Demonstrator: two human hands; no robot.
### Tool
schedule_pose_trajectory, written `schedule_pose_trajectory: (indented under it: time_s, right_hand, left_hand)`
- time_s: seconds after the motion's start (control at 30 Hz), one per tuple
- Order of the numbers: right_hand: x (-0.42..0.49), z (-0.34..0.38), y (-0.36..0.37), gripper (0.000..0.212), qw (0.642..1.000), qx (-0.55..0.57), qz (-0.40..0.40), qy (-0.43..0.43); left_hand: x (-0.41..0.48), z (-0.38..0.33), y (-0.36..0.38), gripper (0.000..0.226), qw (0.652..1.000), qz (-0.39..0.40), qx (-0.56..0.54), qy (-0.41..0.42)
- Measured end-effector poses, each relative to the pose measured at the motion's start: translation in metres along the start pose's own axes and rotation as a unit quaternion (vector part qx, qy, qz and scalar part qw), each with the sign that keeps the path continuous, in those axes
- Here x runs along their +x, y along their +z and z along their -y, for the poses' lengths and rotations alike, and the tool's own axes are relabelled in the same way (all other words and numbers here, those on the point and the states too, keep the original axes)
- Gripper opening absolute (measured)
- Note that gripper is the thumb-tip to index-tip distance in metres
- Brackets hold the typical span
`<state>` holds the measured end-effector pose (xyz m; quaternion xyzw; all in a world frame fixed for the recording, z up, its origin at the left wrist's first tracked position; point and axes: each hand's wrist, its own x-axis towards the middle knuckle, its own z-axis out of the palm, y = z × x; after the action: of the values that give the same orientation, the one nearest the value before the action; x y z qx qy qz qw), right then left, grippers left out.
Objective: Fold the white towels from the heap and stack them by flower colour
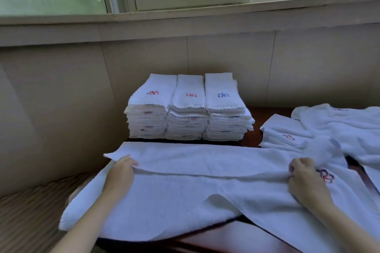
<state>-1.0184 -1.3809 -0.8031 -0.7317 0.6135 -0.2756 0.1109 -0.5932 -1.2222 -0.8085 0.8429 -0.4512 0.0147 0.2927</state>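
A long white towel (205, 187) lies spread across the table in front of me, its far edge doubled over toward me into a fold line. A red and blue flower (327, 175) shows near its right end. My left hand (121, 172) pinches the fold at the left end. At the right end my right hand (304, 178) grips the fold beside the flower. Behind stand three stacks of folded towels: two with a red flower on top (153, 93) (191, 95) and one with a blue flower (223, 95).
A heap of loose white towels (339, 129) lies at the right on the dark wooden table (267, 115). A beige wall and a window sill run behind the stacks. A striped cushion (30, 211) sits low at the left.
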Motion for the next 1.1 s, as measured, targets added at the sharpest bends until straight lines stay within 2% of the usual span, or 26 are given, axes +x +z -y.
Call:
schedule_pose_trajectory:
  time_s: [0.03,0.1,0.17,0.2,0.27,0.33,0.4,0.47,0.53,0.73,0.87,1.0,1.1]
  right_hand:
    - [-0.004,-0.002,-0.002,0.019,1.000,-0.003,-0.004,0.000]
    - [-0.011,-0.004,-0.004,0.024,1.000,-0.007,-0.017,0.002]
    - [-0.017,-0.004,-0.006,0.023,0.999,-0.027,-0.023,-0.007]
    - [-0.020,-0.004,-0.006,0.018,0.998,-0.056,-0.018,-0.017]
    - [-0.024,-0.002,-0.007,0.008,0.988,-0.149,0.005,-0.039]
    - [-0.028,0.002,-0.009,0.014,0.978,-0.200,0.034,-0.041]
    - [-0.031,0.004,-0.013,0.011,0.982,-0.178,0.060,-0.029]
    - [-0.035,0.005,-0.021,0.009,0.986,-0.138,0.088,0.016]
    - [-0.039,-0.004,-0.030,0.017,0.985,-0.117,0.105,0.075]
    - [-0.034,-0.066,-0.060,0.025,0.972,-0.141,0.014,0.187]
    - [-0.015,-0.080,-0.059,0.035,0.963,-0.190,0.023,0.188]
    - [0.014,-0.092,-0.069,0.039,0.963,-0.070,0.041,0.256]
    - [0.029,-0.099,-0.071,0.040,0.952,0.075,0.007,0.297]
  left_hand:
    - [-0.003,0.003,-0.003,0.041,1.000,0.012,0.012,-0.020]
    - [-0.006,0.000,-0.009,0.046,0.986,0.073,0.125,-0.088]
    - [-0.010,-0.023,-0.016,0.051,0.942,0.144,0.256,-0.164]
    - [-0.013,-0.039,-0.016,0.050,0.928,0.169,0.282,-0.176]
    - [-0.019,-0.078,-0.003,0.050,0.928,0.199,0.288,-0.124]
    - [-0.027,-0.129,0.023,0.049,0.938,0.232,0.255,-0.039]
    - [-0.043,-0.185,0.052,0.045,0.946,0.261,0.188,0.036]
    - [-0.062,-0.232,0.080,0.041,0.945,0.285,0.126,0.102]
    - [-0.077,-0.256,0.102,0.047,0.936,0.303,0.108,0.144]
    - [-0.078,-0.250,0.122,0.055,0.926,0.302,0.148,0.170]
    - [-0.078,-0.256,0.122,0.054,0.927,0.295,0.154,0.175]
    - [-0.080,-0.257,0.125,0.054,0.929,0.281,0.158,0.180]
    - [-0.079,-0.255,0.126,0.058,0.923,0.294,0.159,0.188]
